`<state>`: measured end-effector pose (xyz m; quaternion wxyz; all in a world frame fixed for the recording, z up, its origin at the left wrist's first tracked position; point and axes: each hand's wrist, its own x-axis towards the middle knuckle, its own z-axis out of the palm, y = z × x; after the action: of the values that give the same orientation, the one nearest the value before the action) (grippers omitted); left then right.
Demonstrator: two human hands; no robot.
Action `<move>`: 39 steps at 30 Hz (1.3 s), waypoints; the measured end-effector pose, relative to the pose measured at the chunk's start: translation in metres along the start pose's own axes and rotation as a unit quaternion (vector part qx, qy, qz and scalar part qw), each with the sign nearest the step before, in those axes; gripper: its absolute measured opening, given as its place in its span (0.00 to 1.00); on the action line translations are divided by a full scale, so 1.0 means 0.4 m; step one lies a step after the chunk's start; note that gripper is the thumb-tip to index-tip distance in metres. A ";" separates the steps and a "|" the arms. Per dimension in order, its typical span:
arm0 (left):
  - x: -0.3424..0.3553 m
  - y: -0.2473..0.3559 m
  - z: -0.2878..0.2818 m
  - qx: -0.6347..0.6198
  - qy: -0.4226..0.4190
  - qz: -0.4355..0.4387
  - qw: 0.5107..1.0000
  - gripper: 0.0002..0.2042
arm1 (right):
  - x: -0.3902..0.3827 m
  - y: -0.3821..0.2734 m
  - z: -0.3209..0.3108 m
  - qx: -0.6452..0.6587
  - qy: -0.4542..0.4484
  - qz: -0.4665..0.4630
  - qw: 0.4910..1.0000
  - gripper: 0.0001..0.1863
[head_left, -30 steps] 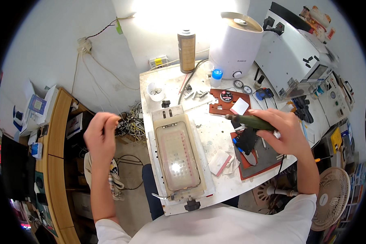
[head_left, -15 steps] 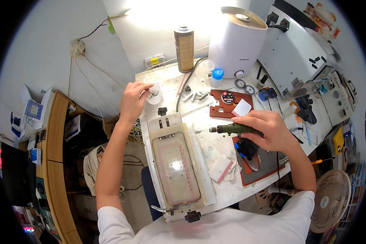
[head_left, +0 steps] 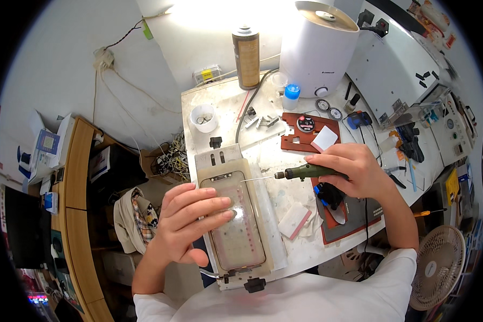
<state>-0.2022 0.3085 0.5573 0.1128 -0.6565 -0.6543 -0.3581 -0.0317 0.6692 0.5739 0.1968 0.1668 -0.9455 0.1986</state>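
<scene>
My right hand grips a dark green pen-shaped rotary tool. Its long thin bit points left, the tip over the upper part of a phone-sized glass screen. That screen lies in a framed holding fixture with black knobs. Over the screen's left side hovers my left hand, its fingers stretched out; whether they touch the glass I cannot tell. Past the fixture's far end stands a small white cup with small bits inside. Right of the fixture lies a white and pink block on crumpled tissue.
A spray can, a white humidifier-like appliance and a blue-capped bottle stand at the back. A reddish-brown repair tray and a grey mat lie to the right. A fan is at the lower right.
My left hand has left the white cup and come down toward me over the glass screen, fingers now spread. The right hand still grips the rotary tool, its tip now over the screen's upper part.
</scene>
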 end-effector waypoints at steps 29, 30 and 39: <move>-0.022 0.003 0.005 -0.018 -0.020 -0.026 0.999 0.47 | 0.013 -0.042 0.031 0.204 0.020 0.174 0.963 0.21; -0.021 0.004 0.002 -0.017 -0.020 -0.026 0.999 0.47 | 0.031 -0.062 0.025 0.225 -0.005 0.213 0.951 0.18; -0.002 0.007 -0.014 -0.027 -0.032 -0.027 0.999 0.45 | 0.206 -0.171 0.088 0.151 -0.002 0.125 0.981 0.11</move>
<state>-0.2011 0.3041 0.5619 0.0642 -0.6523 -0.6656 -0.3569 -0.0869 0.5748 0.6016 0.1412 0.0756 -0.9182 0.3622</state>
